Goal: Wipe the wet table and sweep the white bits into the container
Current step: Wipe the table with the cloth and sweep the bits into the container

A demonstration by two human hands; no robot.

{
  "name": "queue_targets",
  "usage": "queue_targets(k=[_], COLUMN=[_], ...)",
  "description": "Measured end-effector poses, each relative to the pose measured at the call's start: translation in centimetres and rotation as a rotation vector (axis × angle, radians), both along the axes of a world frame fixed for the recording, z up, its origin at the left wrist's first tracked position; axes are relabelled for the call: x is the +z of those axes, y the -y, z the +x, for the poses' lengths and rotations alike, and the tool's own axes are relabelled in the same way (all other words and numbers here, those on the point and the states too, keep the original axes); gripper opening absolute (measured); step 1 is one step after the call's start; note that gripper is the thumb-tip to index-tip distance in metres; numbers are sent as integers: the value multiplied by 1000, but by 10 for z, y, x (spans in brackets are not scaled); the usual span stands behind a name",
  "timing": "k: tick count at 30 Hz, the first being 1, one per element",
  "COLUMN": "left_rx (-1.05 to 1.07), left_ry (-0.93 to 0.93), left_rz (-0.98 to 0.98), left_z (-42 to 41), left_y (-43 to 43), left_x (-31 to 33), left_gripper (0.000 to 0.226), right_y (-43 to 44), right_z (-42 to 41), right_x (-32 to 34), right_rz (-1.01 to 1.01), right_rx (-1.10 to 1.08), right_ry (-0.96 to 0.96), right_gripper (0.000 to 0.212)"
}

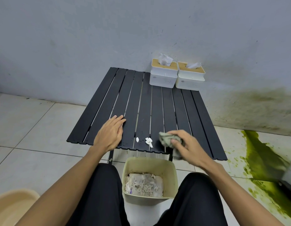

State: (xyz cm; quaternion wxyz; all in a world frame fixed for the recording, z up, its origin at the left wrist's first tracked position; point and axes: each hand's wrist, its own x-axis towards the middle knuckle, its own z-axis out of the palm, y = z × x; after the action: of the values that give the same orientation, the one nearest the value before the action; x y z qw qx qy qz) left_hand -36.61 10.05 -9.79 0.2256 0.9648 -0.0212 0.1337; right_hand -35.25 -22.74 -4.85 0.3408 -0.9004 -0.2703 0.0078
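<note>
White crumbly bits [148,141] sit at the near edge of my black slatted table [141,98], right hand [185,147] clutching a grey-green rag [167,139] beside them, left hand [108,134] flat, fingers together, so I reckon next is sweeping them into the beige plastic bin [171,170] below.

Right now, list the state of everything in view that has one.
table, wet, droplets near its near edge.
white bits, loose on table, unswept.
container, open, on floor, holding pale bits.
cloth, crumpled, gripped by right hand.
left hand, flat on table.
tissue boxes, tissue sticking out of each.
</note>
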Motion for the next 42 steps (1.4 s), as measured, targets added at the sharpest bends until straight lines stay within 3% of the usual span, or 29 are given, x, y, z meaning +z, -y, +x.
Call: queue_targets(k=[4, 8, 14, 19, 23, 28, 36, 42], left_rx=[10, 11, 15, 11, 20, 28, 39, 30], left_ry=[-1, -9, -14, -11, -2, 7, 13, 15], left_rz=[-3, -5, -4, -11, -16, -23, -32, -18], left_z=[1, 2, 1, 3, 3, 2, 1, 3], left_y=[0, -1, -1, -1, -1, 0, 1, 0], left_x=[0, -2, -1, -3, -4, -3, -3, -5], left_gripper=[40, 44, 48, 41, 41, 41, 41, 41], right_y=[17, 1, -39, -25, -22, -55, -111, -83], right_z=[42, 56, 23, 13, 64, 125, 91, 25], right_x=[-4, -17, -30, -22, -23, -28, -31, -19], right_rz=[-123, -320, -285, -172, -18, -162, -262, -273], right_rx=[-282, -339, -77, 215, -161, -475, 139, 397], right_ry=[59, 125, 330, 228, 235, 76, 156, 154], right_gripper=[31, 40, 30, 29, 29, 32, 39, 33])
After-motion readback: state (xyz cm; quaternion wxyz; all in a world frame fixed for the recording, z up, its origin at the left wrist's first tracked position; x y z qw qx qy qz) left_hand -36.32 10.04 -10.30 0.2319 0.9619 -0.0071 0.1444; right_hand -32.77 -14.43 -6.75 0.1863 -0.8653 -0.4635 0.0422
